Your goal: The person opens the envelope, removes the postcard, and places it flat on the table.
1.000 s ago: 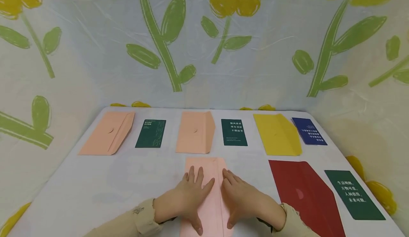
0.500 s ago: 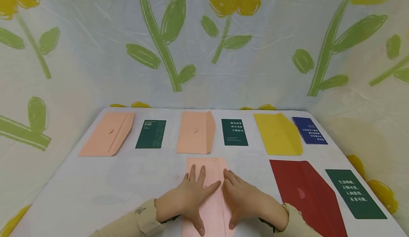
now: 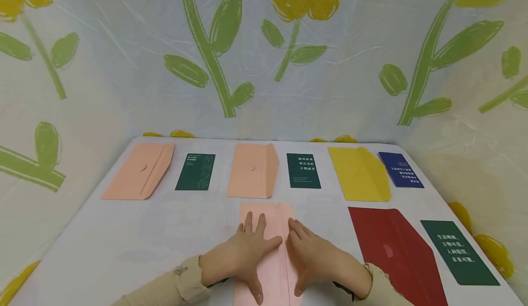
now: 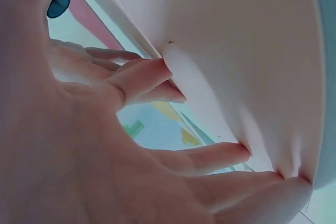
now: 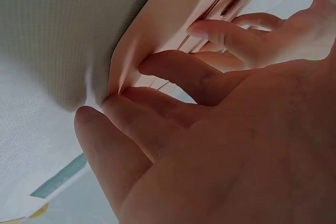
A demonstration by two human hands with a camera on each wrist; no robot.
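Note:
A pale pink envelope lies lengthwise at the front middle of the white table, its flap side on the right. My left hand rests on its body with fingers spread and straight, the thumb pointing toward me. On the flap side, my right hand touches the envelope with extended fingers held close together. The left wrist view has the left fingertips pressing on the envelope's pink paper. Right fingertips meet the angled end of the flap in the right wrist view. Its near end runs out of the head view.
A red envelope and a green card lie to the right. Along the back are two pink envelopes, a yellow envelope, two green cards and a blue card. Flowered cloth hangs behind.
The left thumb-side finger has shifted slightly right across the envelope toward the flap line. Otherwise both hands stay nearly where they were, still on the pink envelope.

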